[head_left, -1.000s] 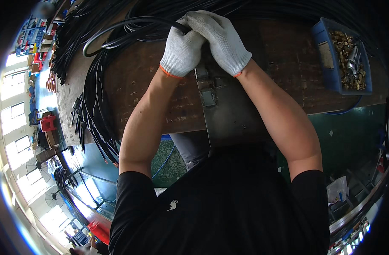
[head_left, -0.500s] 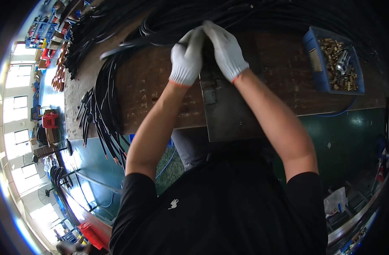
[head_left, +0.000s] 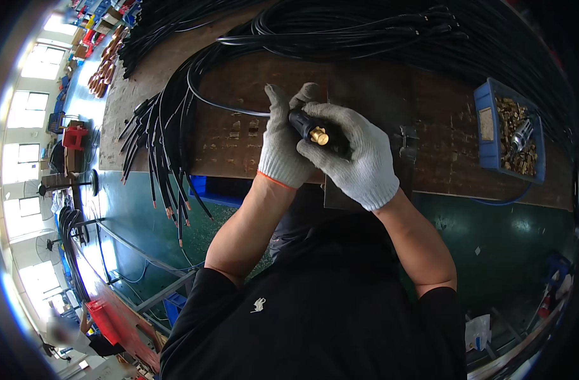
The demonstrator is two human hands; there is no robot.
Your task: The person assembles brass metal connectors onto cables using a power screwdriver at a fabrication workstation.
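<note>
Both my hands wear white knitted gloves and meet over the near part of the workbench. Between them is a black cable connector (head_left: 300,123) with a round brass end facing up toward me. My right hand (head_left: 365,152) curls around the connector from the right, its thumb beside the brass end. My left hand (head_left: 280,142) grips it from the left, with some fingertips sticking up past it. A black cable (head_left: 229,109) runs from the left into my left hand. The gloves hide much of the connector's body.
A blue bin (head_left: 487,152) of small brass fittings, with a silver metal piece on top, stands at the right. Bundled black cables (head_left: 365,35) lie along the back, and cut ends (head_left: 156,164) hang off the left edge. A dark metal plate (head_left: 343,193) lies near the front edge.
My hands have come back toward me from the cables at the far side. The connector with its brass end now shows between them, and its cable trails left.
</note>
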